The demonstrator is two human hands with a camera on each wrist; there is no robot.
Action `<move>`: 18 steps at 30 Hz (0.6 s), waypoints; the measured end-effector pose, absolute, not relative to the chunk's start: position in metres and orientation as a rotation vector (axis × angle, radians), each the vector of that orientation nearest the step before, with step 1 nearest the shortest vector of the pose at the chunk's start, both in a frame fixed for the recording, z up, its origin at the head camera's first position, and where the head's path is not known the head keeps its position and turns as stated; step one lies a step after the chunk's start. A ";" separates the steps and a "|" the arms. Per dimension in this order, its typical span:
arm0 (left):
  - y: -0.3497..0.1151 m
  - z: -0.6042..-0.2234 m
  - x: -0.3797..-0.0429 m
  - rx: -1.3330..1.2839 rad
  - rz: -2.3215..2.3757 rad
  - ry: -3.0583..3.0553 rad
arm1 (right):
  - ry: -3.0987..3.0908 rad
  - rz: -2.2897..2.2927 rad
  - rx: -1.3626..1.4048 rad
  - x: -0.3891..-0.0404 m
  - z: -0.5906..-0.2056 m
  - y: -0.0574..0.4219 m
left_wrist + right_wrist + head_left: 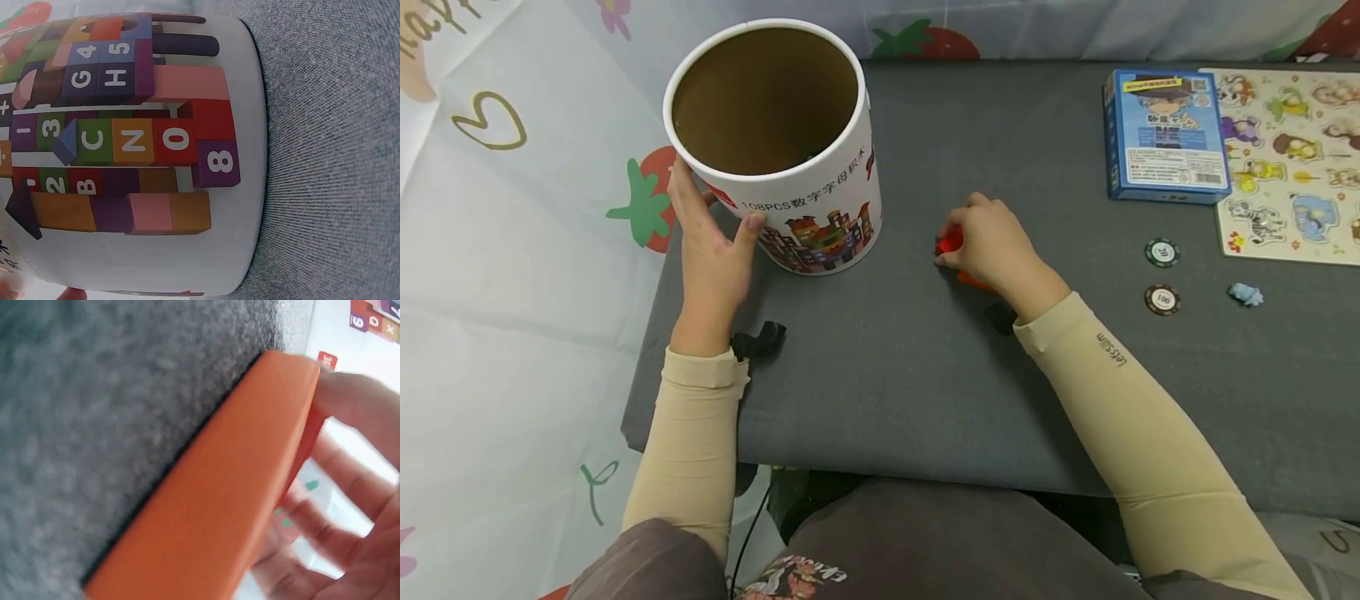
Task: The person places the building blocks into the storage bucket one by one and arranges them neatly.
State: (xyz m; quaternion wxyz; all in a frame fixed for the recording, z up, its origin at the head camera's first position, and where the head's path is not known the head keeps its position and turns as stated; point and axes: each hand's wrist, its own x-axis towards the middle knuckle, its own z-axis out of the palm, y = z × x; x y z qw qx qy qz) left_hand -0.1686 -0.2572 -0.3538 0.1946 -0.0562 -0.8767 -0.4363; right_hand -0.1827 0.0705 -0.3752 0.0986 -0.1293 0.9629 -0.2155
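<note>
A tall white cardboard bucket (pixel 859 185) printed with coloured blocks stands at the table's left. My left hand (pixel 711 258) rests spread against its near left side, thumb on the front wall, the other fingers partly hidden along the side. In the left wrist view the bucket's printed wall (pixel 215 262) fills much of the picture. My right hand (pixel 992 246) pinches a red block (pixel 950 242) between thumb and fingers, low over the table. Close against it, an orange block (pixel 212 487) lies on the cloth, partly covered by the hand in the head view.
Right of my right hand lie two round chips, one green-edged (pixel 1162 252) and one brown-edged (pixel 1162 300), and a small blue figure (pixel 1246 293). Behind them are a blue card box (pixel 1172 137) and an animal puzzle board (pixel 1292 242). Grey cloth covers the table (pixel 880 383).
</note>
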 end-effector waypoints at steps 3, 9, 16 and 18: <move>-0.257 -0.354 -0.168 -0.157 -1.229 -2.454 | 2.854 -0.770 -0.425 -0.184 -0.375 0.072; -0.256 -0.354 -0.167 -0.155 -1.228 -2.451 | 2.858 -1.071 -0.389 -0.182 -0.357 0.073; -0.256 -0.354 -0.168 -0.176 -1.231 -2.432 | 2.940 -1.373 -0.338 -0.173 -0.315 0.072; -0.256 -0.354 -0.168 -0.179 -1.226 -2.427 | 2.964 -1.450 -0.361 -0.171 -0.302 0.071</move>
